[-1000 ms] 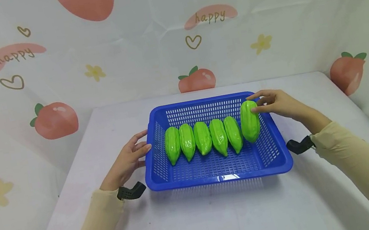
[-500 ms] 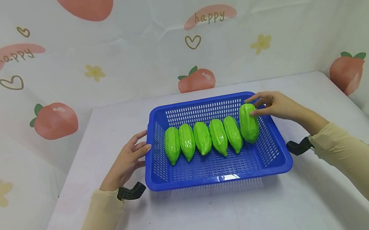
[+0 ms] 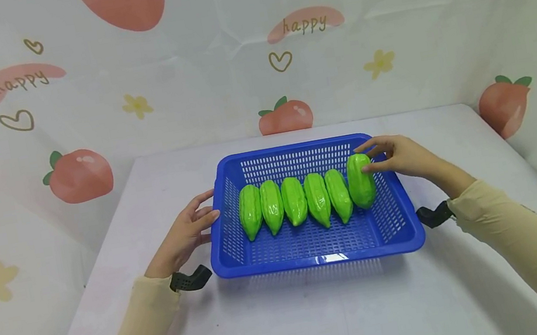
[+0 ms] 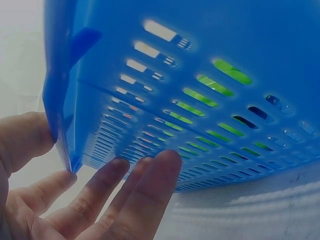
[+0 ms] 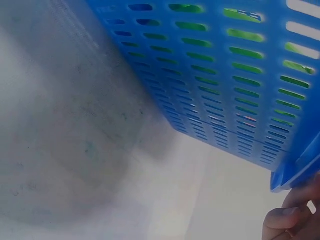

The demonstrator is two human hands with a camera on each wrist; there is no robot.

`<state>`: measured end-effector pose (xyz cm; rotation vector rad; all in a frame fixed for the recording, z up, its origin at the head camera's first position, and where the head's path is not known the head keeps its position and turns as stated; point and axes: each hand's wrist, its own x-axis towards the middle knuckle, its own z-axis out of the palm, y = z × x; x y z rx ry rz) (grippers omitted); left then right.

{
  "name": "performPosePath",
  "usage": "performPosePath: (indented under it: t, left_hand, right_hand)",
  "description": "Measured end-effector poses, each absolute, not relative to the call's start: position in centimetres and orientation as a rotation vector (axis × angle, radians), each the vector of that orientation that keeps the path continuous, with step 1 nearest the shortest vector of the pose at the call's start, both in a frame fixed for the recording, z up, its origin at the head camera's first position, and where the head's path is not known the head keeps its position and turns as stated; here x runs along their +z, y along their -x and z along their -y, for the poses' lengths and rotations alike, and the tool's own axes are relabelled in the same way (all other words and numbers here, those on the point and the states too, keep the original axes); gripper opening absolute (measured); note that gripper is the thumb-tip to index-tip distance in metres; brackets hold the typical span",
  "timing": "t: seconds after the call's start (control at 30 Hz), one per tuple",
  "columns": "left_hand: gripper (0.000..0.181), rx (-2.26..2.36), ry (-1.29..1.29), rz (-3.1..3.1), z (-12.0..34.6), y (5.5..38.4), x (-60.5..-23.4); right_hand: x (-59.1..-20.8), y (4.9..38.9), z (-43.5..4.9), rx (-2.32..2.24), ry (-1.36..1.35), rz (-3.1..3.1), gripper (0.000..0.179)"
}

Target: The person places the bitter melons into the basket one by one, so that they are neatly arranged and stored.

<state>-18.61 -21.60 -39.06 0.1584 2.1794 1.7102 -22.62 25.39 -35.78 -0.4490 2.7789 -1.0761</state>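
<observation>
A blue perforated basket [image 3: 316,261] holds a row of several glossy green ridged fruits [image 3: 295,201], their tapered ends toward me. At the right end of the row, my right hand [image 3: 402,157] holds another green ridged fruit [image 3: 361,183] by its far end, thumb on its side and a finger at its top. My left hand [image 3: 180,232] rests against the basket's left side. In the left wrist view, spread fingers [image 4: 92,192] touch the rim and outer wall. The right wrist view shows bent fingers [image 5: 295,215] beneath the rim; the fruit there is mostly hidden behind the wall.
The basket stands on a white-covered table [image 3: 295,329]. A white cloth backdrop [image 3: 211,82] with printed fruit, hearts and flowers rises behind the table and along its sides.
My right hand and the fruit it holds have lowered slightly toward the basket floor and shifted a little left. The left hand and the basket show no clear movement.
</observation>
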Motion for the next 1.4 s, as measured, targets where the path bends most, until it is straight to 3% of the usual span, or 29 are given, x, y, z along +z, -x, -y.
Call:
performPosePath:
  t: [1.4]
  left_hand:
    - [0.07,1.725,-0.149,-2.167,21.51,18.59,-39.09]
  right_hand:
    - [-36.4,22.71,-25.31,-0.886,0.493,-2.867,0.04]
